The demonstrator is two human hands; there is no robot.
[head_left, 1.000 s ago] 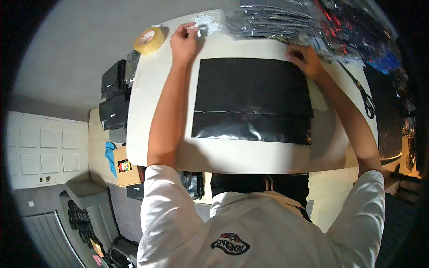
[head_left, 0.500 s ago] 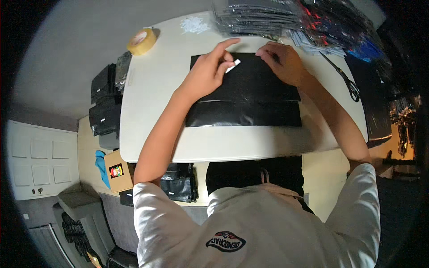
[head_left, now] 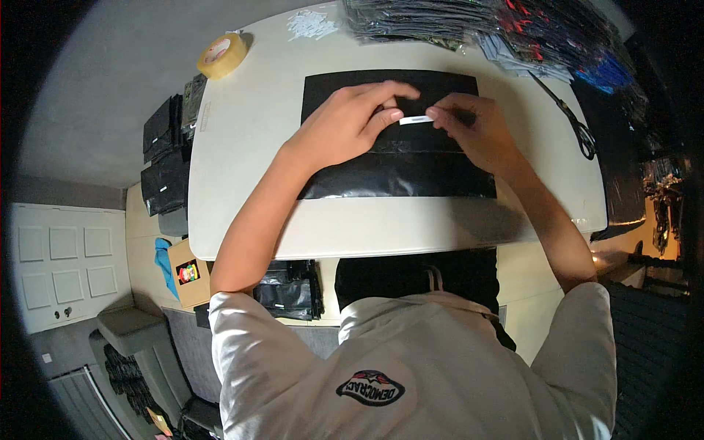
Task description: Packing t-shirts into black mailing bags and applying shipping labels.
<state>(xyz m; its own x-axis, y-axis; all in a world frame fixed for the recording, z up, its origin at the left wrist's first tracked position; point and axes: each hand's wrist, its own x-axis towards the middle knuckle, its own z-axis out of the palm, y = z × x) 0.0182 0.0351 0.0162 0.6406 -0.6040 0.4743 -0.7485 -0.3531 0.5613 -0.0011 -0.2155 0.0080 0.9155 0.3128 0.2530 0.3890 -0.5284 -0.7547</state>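
A flat black plastic bag point(head_left: 400, 176) lies on the white table point(head_left: 242, 198) in front of me, a folded edge running across its nearer part. Over its middle is a small white label point(head_left: 416, 119), stretched sideways between my hands. At the label's left end, my left hand point(head_left: 352, 121) pinches it between thumb and a finger, index finger extended above. Thumb and fingertips of my right hand point(head_left: 475, 128) are closed at the other end. Whether the label touches the bag I cannot tell.
A roll of tape point(head_left: 222, 56) sits at the table's far left, near a pile of small white labels point(head_left: 312, 25). Plastic-wrapped dark packages point(head_left: 425, 20) fill the far edge. Black-handled scissors point(head_left: 584, 138) lie at the right. Black packages point(head_left: 163, 187) are stacked beyond the left edge.
My right hand has come down and inward to the label's right end. My left hand has moved slightly right with the label, which has turned from slanted to nearly level.
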